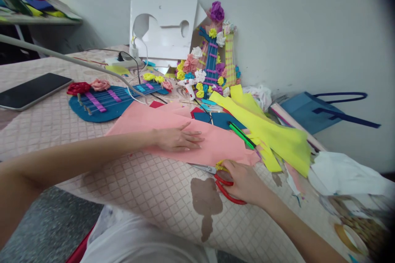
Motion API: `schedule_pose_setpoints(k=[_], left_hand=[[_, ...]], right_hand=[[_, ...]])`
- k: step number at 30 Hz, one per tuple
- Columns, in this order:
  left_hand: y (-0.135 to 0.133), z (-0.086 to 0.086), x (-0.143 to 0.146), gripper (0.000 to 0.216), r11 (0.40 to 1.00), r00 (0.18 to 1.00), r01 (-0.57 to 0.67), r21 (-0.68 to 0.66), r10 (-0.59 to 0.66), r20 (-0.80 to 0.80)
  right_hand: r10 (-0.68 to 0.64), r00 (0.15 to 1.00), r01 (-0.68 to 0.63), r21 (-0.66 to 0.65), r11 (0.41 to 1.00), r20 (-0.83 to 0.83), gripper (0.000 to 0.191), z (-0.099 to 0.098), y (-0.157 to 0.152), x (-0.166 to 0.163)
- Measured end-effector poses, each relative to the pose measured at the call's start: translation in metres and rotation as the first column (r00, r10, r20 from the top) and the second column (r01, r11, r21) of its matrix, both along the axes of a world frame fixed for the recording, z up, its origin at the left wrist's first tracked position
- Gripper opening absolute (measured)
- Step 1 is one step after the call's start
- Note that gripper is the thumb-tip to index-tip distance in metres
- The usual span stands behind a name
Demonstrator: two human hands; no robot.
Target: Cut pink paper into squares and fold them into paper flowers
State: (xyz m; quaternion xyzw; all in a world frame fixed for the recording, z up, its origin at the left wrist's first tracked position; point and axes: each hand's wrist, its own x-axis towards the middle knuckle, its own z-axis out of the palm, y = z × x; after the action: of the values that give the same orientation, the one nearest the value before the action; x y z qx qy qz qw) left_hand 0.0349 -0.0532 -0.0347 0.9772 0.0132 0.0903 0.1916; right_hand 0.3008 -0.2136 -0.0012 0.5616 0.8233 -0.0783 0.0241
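A wide sheet of pink felt-like material (212, 141) lies flat across the middle of the table. My left hand (177, 139) rests palm down on it with the fingers stretched out. At the sheet's near right edge, my right hand (242, 178) holds scissors (230, 191) with red and yellow handles. The blades point left along the near edge, and their tips are partly hidden at the sheet. A green and black cutter-like tool (242, 135) lies just beyond the sheet's right part.
Left of the sheet lies a blue guitar-shaped craft (115, 102); a phone (35, 90) is farther left. A white glue gun (187, 87) stands behind. Yellow felt-like strips (271, 131) spread to the right. A cable (68, 59) crosses the left side. A tape roll (350, 238) sits lower right.
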Motion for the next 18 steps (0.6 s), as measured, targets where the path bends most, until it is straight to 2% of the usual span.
schedule_pose_setpoints(k=[8,14,18], left_hand=[[0.002,-0.012,-0.002,0.048,0.998,0.999,0.041,0.044,-0.041,-0.006],[0.0,-0.009,-0.002,0.046,0.999,1.0,0.029,0.027,-0.03,0.003],[-0.001,-0.008,-0.002,0.046,1.0,0.998,0.013,-0.01,-0.013,-0.055]], right_hand=[[0.002,1.0,-0.002,-0.004,1.0,0.02,0.037,0.0,0.003,-0.008],[-0.005,0.999,0.006,-0.021,1.0,0.043,0.032,0.002,0.002,-0.006],[-0.037,0.999,0.037,-0.039,0.999,-0.017,0.043,0.005,-0.001,-0.008]])
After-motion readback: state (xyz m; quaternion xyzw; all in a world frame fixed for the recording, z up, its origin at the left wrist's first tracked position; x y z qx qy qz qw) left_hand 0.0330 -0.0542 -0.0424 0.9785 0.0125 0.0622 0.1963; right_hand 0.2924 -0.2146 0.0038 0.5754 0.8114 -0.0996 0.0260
